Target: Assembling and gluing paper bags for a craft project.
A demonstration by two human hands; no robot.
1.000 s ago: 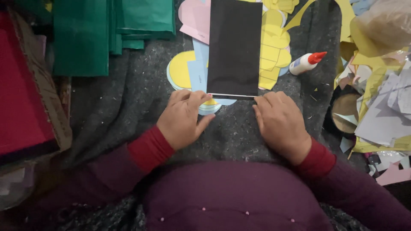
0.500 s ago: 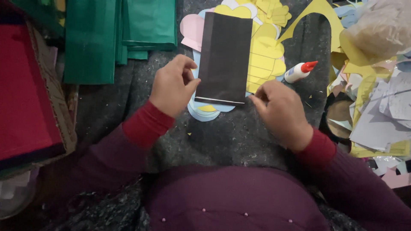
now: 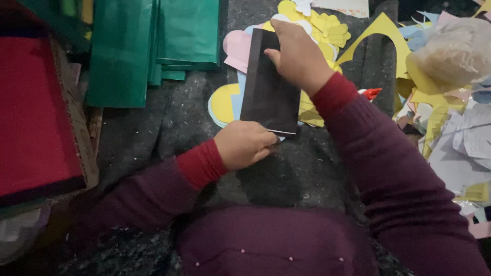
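A folded black paper sheet (image 3: 268, 87) lies on the grey blanket (image 3: 169, 128), over yellow, pink and blue paper cut-outs (image 3: 227, 99). My left hand (image 3: 244, 144) pinches the sheet's near bottom edge with its fingers closed. My right hand (image 3: 296, 53) reaches across and presses down on the sheet's far top corner. Both sleeves are dark maroon with red cuffs.
Folded green paper sheets (image 3: 148, 46) lie at the top left. A cardboard box with red sheets (image 3: 36, 112) stands at the left. The red cap of a glue bottle (image 3: 372, 93) peeks out by my right forearm. Paper scraps (image 3: 460, 138) and a plastic bag (image 3: 452, 51) fill the right side.
My right hand has moved from the sheet's lower right corner up to its top edge. My left hand has dropped from the sheet's left side to its bottom edge.
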